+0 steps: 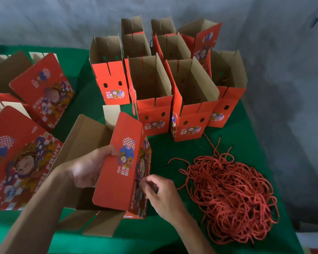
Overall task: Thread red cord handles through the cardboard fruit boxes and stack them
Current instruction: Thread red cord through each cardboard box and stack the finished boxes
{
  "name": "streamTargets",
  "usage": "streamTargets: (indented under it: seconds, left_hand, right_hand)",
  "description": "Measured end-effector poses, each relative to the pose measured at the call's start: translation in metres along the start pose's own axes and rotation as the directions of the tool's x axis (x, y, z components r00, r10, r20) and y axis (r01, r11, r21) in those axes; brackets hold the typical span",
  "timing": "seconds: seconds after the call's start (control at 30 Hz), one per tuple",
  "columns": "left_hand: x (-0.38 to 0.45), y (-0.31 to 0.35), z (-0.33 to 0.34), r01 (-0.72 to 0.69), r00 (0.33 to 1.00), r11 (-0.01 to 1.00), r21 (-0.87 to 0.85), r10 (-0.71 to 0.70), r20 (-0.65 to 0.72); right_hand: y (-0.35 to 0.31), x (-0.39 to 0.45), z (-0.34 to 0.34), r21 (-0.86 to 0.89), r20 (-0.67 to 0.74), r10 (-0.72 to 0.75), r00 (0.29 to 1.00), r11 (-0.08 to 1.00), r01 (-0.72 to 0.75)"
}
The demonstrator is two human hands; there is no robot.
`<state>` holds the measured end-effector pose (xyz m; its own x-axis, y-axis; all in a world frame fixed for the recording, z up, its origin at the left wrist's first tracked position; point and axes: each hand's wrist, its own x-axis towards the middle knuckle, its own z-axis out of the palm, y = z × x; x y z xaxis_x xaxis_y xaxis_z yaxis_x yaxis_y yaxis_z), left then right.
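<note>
The left hand (88, 167) grips the near box (121, 162) by its left edge, thumb curled over the red panel, holding it tilted above the green table (173, 147). The right hand (162, 195) pinches a dark cord tip at the box's right side. The cord pile (233, 195) lies right; upright boxes (154, 96) stand far.

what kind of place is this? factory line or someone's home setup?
Probably a small hand-assembly packing workshop, not a line: a green-covered table against a bare grey wall, rows of open fruit boxes, a loose pile of red cords.
</note>
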<state>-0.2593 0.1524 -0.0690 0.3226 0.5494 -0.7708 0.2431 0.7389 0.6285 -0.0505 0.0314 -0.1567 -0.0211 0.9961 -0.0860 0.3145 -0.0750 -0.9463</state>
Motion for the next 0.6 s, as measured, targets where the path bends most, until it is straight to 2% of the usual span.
streamTargets:
  seconds: [0.1, 0.17, 0.23, 0.33, 0.43, 0.53, 0.6]
  left_hand:
    - [0.003, -0.001, 0.001, -0.053, 0.999, 0.996, 0.071, 0.053, -0.003]
    - [0.004, 0.0, 0.004, -0.027, 0.993, 0.997, 0.067, 0.019, 0.117]
    - [0.002, 0.0, 0.008, 0.013, 0.952, 0.997, 0.081, -0.037, 0.305]
    - [0.003, -0.001, 0.015, -0.016, 0.925, 0.994, 0.106, -0.026, 0.38]
    - [0.007, -0.007, 0.032, -0.131, 0.948, 0.938, 0.32, 0.025, 0.316]
    - [0.01, -0.015, 0.053, -0.235, 0.967, 0.813, 0.533, 0.139, 0.213]
    - [0.014, -0.02, 0.061, -0.237, 0.971, 0.775, 0.586, 0.182, 0.153]
  right_hand:
    - [-0.003, 0.005, -0.001, -0.125, 0.007, -0.029, 1.0, 0.992, 0.03]
    - [-0.006, 0.009, -0.004, -0.271, 0.011, -0.077, 0.997, 0.96, 0.077]
    - [-0.006, 0.012, -0.008, -0.433, 0.009, -0.132, 0.991, 0.893, 0.123]
    - [-0.002, 0.017, -0.012, -0.522, -0.005, -0.214, 0.977, 0.834, 0.18]
    - [0.008, 0.021, -0.008, -0.467, -0.056, -0.143, 0.988, 0.878, 0.101]
    - [0.023, 0.025, -0.013, -0.235, -0.075, 0.003, 0.997, 0.972, -0.02]
    - [0.033, 0.028, -0.02, -0.097, -0.025, 0.057, 0.998, 0.993, -0.06]
